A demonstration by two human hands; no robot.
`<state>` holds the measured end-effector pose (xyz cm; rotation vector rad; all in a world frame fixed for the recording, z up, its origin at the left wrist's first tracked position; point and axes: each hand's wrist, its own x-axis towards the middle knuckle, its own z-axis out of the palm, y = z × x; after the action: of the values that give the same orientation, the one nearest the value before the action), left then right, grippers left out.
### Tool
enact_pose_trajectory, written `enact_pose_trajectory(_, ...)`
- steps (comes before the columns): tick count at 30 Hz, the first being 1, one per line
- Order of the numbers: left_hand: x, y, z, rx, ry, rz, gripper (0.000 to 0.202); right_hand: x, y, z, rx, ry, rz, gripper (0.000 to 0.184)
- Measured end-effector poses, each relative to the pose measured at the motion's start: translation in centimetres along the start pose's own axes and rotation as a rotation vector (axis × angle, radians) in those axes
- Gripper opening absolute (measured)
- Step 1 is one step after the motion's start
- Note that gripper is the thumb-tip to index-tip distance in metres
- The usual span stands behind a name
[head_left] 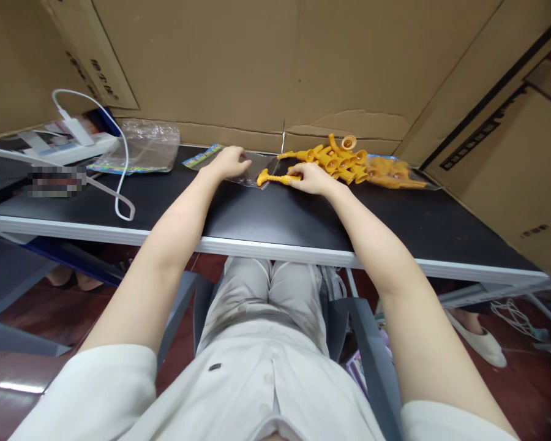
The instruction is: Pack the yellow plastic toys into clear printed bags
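Observation:
My right hand [313, 177] is closed around one end of a yellow plastic piece [275, 178]. This piece has a twisted shaft and a curved crosswise end, which points left and lies over the right end of a clear plastic bag [257, 164]. On that flat bag, which has a colourful printed strip at its left end, rests my left hand [230, 163]. Its thumb is apart from the bent fingers, and some fingertips are hidden. Just behind my right hand lies a pile of similar yellow plastic pieces [344, 162], several with cup-shaped ends.
More clear bags [149, 147] lie at the left, near a white power strip [96, 147] with a looped white cable [125, 153]. At the right, a clear bag holds yellow pieces [390, 171]. Cardboard walls [298, 67] enclose the black table [275, 214]. Another person's foot [480, 343] shows below right.

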<state>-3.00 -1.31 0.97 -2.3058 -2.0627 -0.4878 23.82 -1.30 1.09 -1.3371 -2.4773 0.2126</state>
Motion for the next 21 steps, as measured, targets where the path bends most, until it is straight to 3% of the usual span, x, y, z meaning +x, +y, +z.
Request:
enact_pose_trajectory(6,-0.4,2.3,0.6,0.046,-0.117,0.041,0.046,-0.3,-0.3,-0.7,-0.228,0.026,0.025,0.034)
enact_pose_trajectory(9,-0.6,2.6,0.8,0.056,-0.156,0.035,0.052,-0.5,-0.5,-1.1,-0.284,0.011,0.064,0.033)
enact_pose_trajectory(12,-0.7,2.8,0.8,0.07,-0.14,0.049,0.051,-0.8,-0.9,-1.3,-0.311,-0.067,0.099,0.035)
enact_pose_trajectory(16,-0.7,3.1,0.9,0.105,-0.11,0.128,0.028,-0.8,-1.2,-1.2,-0.331,-0.093,0.106,0.033)
enact_pose_trajectory(21,-0.6,3.6,1.2,0.017,0.062,0.236,0.023,-0.5,-1.3,-0.7,-0.267,0.061,0.051,0.036)
